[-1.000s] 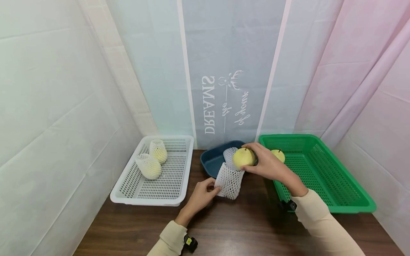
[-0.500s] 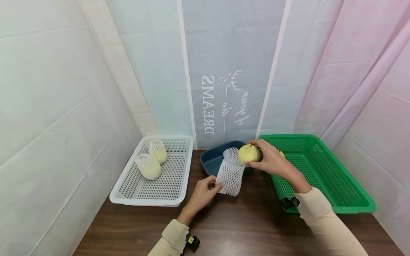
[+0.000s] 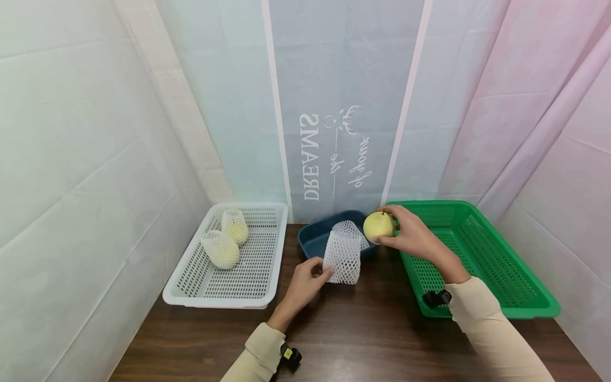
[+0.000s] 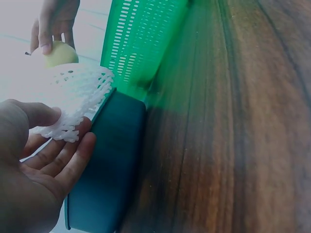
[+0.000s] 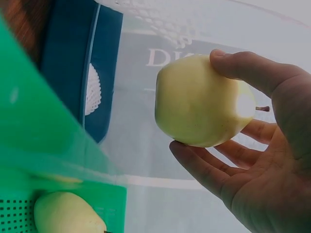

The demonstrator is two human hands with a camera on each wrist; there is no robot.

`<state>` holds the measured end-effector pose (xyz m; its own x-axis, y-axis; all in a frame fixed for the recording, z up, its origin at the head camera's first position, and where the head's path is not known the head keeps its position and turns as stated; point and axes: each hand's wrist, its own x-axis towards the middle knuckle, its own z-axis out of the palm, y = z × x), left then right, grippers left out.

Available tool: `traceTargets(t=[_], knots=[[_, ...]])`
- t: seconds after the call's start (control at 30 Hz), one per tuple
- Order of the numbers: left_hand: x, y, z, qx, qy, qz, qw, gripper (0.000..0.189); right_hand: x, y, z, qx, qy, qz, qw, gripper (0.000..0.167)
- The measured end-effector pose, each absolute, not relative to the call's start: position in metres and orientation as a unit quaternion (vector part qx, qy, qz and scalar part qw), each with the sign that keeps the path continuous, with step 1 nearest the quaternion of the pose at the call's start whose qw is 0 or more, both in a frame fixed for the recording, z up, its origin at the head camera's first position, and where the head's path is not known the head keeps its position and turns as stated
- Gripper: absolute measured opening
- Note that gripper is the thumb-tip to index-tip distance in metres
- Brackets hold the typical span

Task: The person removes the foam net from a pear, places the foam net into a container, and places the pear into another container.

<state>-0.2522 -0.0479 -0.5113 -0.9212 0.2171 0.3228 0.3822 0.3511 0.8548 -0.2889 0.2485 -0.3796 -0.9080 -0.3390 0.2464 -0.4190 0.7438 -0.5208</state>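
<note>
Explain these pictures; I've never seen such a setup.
There is no machine: a person works bare-handed. The widest picture comes from a camera on the head; the closer two come from a small black camera on each wrist. The left hand pinches a white foam mesh sleeve; the right hand holds a round yellow-green fruit. On the brown wood-grain table stand a white slotted plastic basket with two net-wrapped yellow fruits, a dark blue oblong tray containing another foam sleeve, and a green rectangular plastic basket holding another bare fruit.
</note>
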Motion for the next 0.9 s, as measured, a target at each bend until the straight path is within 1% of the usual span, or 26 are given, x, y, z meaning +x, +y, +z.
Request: traceTargets(t=[0.33,0.9], knots=[[-0.257,-0.040,-0.505,-0.171,-0.803,-0.568,0.053,0.016,-0.296,0.263,-0.382,0.187,-0.933,0.299,0.069,0.076],[-0.267,-0.030,-0.498,-0.168,-0.792,-0.583,0.068,0.011,-0.306,0.284,-0.381,0.154,-0.940,0.299,0.065,0.080]])
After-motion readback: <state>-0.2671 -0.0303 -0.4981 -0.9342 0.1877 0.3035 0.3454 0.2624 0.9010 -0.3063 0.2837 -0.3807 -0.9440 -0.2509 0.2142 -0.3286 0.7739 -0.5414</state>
